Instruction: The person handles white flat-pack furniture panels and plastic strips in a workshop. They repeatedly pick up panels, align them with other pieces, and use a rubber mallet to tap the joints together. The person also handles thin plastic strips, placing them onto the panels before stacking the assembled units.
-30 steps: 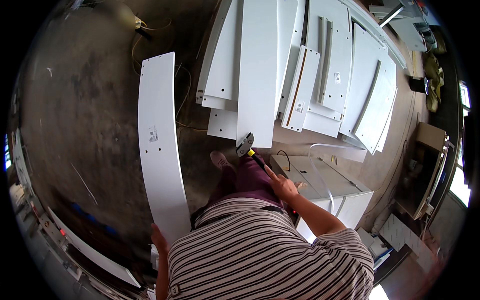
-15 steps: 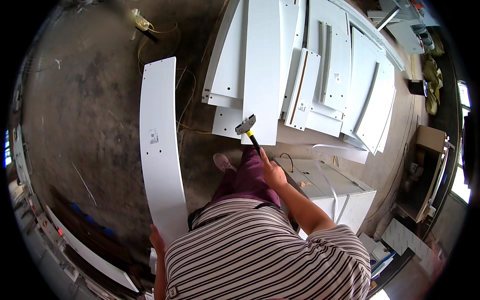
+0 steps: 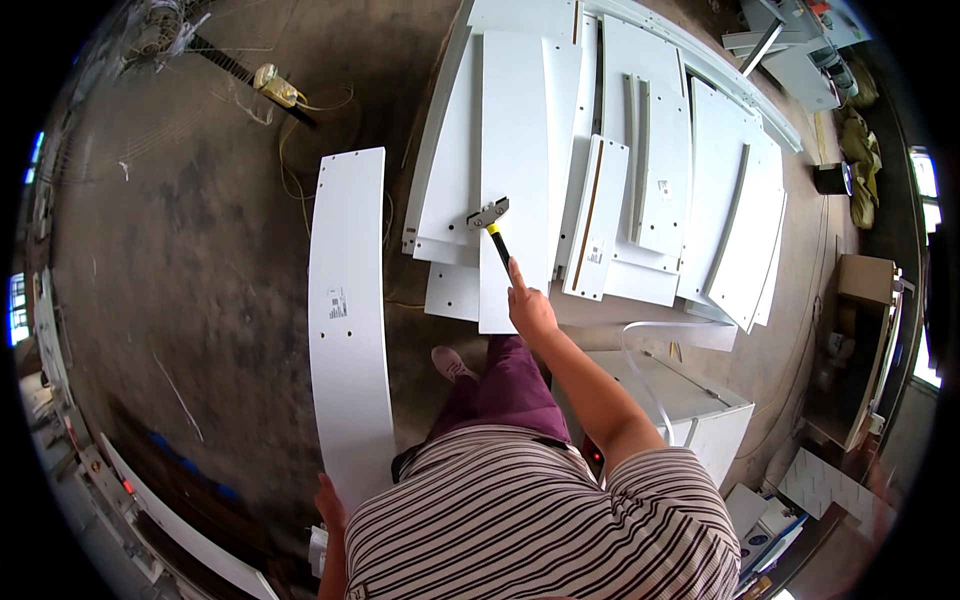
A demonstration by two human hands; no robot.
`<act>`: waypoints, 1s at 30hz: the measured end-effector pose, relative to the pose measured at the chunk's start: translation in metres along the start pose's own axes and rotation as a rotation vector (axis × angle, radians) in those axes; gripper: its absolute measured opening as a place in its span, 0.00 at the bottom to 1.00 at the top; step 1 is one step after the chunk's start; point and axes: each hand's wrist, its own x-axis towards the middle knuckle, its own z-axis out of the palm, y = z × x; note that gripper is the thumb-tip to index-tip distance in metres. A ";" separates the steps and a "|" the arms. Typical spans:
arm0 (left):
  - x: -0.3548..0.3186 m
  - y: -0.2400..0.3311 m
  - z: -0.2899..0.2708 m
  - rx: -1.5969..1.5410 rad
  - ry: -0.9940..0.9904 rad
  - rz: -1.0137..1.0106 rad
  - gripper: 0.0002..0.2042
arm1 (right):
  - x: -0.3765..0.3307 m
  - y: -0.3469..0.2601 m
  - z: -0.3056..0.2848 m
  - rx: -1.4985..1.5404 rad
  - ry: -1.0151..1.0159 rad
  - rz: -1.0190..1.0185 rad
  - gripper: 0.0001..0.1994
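Our right hand (image 3: 530,310), fist clamped on the yellow-and-black-handled steel hammer (image 3: 492,224), has swung it up from knee level over the flat white panels (image 3: 515,150). Our left hand (image 3: 328,500) still grips the long white board (image 3: 347,320) left of them, so a strike looks imminent.

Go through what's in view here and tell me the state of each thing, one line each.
Right hand: shut on the hammer's handle, arm stretched forward.
Yellow-and-black-handled hammer: raised, metal head over the white panels.
Left hand: gripping the long panel's near end.
Long white board panel: held, apart from the pile.
Stacked white panels: lying overlapped on the floor.
White cabinet: standing beside the person's right arm.
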 end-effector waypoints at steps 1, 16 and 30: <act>-0.006 0.015 0.002 0.056 -0.027 -0.003 0.32 | 0.012 -0.004 -0.007 -0.006 -0.004 0.015 0.33; -0.029 0.030 0.056 0.009 0.059 -0.016 0.32 | 0.190 -0.042 -0.087 -0.001 0.036 0.010 0.31; -0.036 0.105 0.097 0.073 -0.016 -0.095 0.29 | 0.377 -0.100 -0.191 0.292 0.071 0.146 0.27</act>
